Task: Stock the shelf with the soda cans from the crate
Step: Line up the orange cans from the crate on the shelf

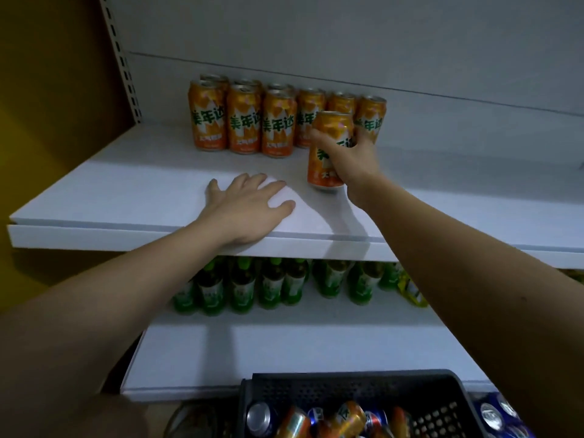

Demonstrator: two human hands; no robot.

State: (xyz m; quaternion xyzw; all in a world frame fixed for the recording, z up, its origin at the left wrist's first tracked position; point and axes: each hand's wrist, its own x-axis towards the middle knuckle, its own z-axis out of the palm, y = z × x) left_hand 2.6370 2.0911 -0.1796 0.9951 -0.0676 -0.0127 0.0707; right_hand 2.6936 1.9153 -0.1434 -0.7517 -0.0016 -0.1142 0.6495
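I grip the orange aluminium soda can (328,147) in my right hand (344,159); left hand (249,210) rests flat, fingers spread, on the white shelf (126,191)

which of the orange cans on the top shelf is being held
The orange can in front of the row's right end, gripped by the right hand. The other orange cans stand untouched against the back.

Dim, soft picture; arm shadows fall on the shelf (126,197); edges bowed.

We log: green bottles (271,286) in row on lower shelf (284,343); yellow packet (410,290) beside them; yellow wall (47,90) at left.
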